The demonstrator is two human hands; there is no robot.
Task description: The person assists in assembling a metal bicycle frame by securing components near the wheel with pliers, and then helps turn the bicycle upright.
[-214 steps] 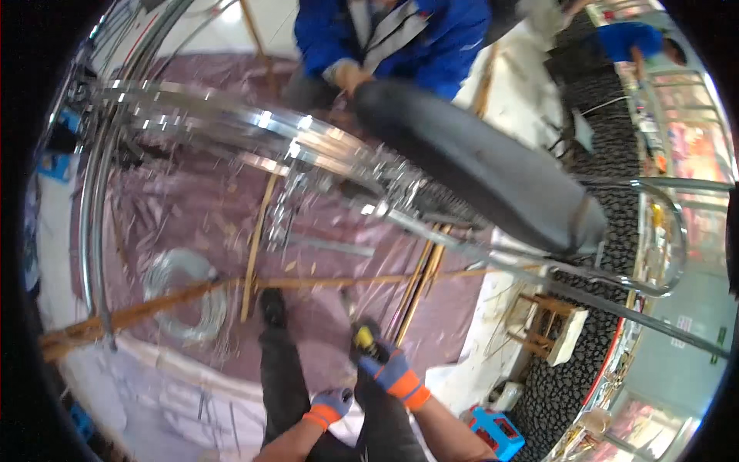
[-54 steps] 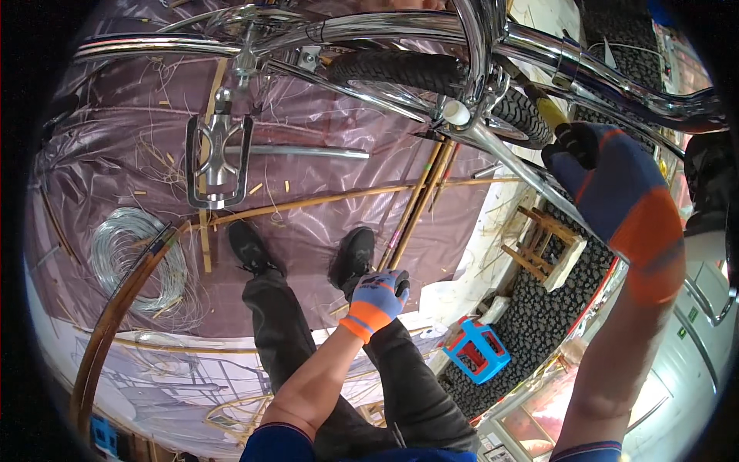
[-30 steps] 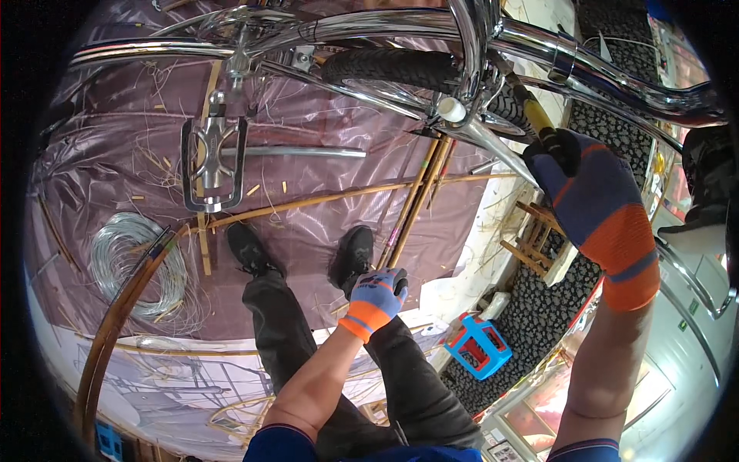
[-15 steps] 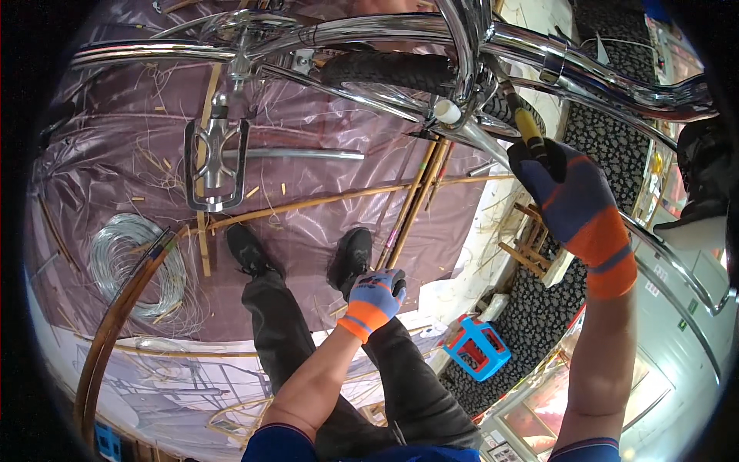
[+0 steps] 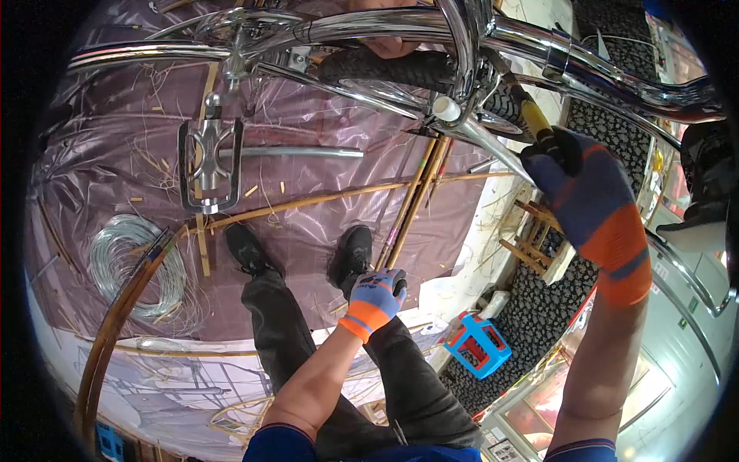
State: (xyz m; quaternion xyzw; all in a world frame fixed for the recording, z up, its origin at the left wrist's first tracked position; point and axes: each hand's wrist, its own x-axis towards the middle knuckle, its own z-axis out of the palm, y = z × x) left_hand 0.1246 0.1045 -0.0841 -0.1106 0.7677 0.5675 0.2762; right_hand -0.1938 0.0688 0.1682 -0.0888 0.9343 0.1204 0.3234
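Closest up, we have the gloved right hand (image 5: 581, 181) wrapped tight around the yellow-and-black handle of a tool (image 5: 533, 115), its far end slanting up to the chrome frame (image 5: 362, 28) near the tyre (image 5: 385, 69). Lower down, we find the gloved left hand (image 5: 377, 299) over the right leg (image 5: 404, 362), fingers curled, and we can't tell whether they hold anything. Beyond, we spot a wire coil (image 5: 104, 266) on the maroon sheet (image 5: 308, 246).
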